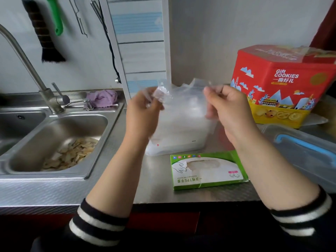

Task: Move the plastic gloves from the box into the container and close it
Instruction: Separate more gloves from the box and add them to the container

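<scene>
A stack of clear plastic gloves (181,106) hangs between my two hands above the steel counter. My left hand (143,108) pinches its upper left corner and my right hand (225,110) grips its upper right edge. The lower end of the stack rests on the counter, just behind the green and white glove box (209,171), which lies flat with its torn opening facing up. A clear plastic container (309,153) with a blue clip lies at the right edge, partly behind my right forearm.
A red and yellow cookie tin (283,84) stands at the back right. To the left is a steel sink (54,139) holding peelings, with a tap (27,62) and a purple cloth (101,98) behind it. A brush (43,33) hangs on the wall.
</scene>
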`<state>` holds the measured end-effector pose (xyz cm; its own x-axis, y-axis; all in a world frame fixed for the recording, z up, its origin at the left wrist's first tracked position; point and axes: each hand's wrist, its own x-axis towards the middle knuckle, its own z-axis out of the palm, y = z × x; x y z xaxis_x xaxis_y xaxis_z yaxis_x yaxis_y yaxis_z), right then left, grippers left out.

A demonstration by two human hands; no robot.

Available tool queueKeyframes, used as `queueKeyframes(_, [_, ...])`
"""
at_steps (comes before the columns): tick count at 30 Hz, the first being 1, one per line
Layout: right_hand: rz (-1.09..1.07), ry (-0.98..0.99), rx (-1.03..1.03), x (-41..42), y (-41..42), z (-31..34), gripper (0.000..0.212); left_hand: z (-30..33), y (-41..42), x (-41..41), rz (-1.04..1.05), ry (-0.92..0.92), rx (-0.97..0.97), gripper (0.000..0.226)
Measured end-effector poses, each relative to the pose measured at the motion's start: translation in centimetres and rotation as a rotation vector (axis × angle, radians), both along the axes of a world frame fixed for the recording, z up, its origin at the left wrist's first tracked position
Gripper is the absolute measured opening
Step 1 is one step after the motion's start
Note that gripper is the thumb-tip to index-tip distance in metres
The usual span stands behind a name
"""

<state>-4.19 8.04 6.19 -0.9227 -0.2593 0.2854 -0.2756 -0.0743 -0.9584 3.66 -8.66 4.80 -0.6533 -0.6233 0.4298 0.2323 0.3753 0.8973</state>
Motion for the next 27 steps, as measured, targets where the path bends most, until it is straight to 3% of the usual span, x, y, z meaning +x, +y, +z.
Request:
queueKeyframes(3, [-0.193,0.228,0.259,-2.6,-1.9,0.8,0.014,0.9,-2.5,-1.9,0.115,-0.089,-0.112,0.020])
queueKeyframes(5, [-0.314,0.327,0.558,-4.0,-2.9,0.9,0.027,1.0,-3.6,-2.9,0.199,-0.238,-0.279,0.030])
queueKeyframes(8, [-0.275,0.366,0.958,-5.5,-4.5,0.7,0.042,0.9,-5.2,-4.3,0.300,-0.520,-0.522,0.038])
queueKeyframes(11, [-0.220,0.456,1.199,-6.5,-5.6,0.0,0.047,0.5,-6.6,-5.1,0.250,-0.690,-0.641,0.035])
queueKeyframes(15, [-0.197,0.555,1.321,-6.6,-6.1,0.0,0.055,0.1,-7.5,-3.8,0.454,-0.686,-0.772,0.036])
queueKeyframes(17, [-0.193,0.559,1.367,-6.6,-6.2,0.1,0.062,-0.1,-6.6,-3.1,0.528,-0.502,-0.865,0.031])
queueKeyframes(19, [-0.201,0.570,1.413,-6.7,-6.4,0.0,0.064,0.0,-5.2,-2.5,0.413,-0.240,-0.945,0.021])
queueKeyframes(20, [-0.209,0.579,1.431,-6.8,-6.5,-0.1,0.065,0.3,-4.3,-2.3,0.258,-0.213,-0.938,0.018])
queueKeyframes(21, [-0.220,0.580,1.445,-6.9,-6.6,-0.3,0.067,0.7,-3.5,-2.1,0.085,-0.302,-0.894,0.019])
queueKeyframes(23, [-0.226,0.570,1.459,-7.0,-6.7,-0.5,0.067,1.2,-2.5,-2.1,-0.197,-0.646,-0.761,0.043])
queueKeyframes(25, [-0.210,0.570,1.420,-7.0,-6.7,-0.7,0.060,1.2,-2.3,-2.0,-0.297,-0.851,-0.648,0.068])
queueKeyframes(27, [-0.197,0.581,1.313,-7.0,-6.1,-0.7,0.048,1.1,-2.4,-2.0,-0.293,-0.920,-0.644,0.078])
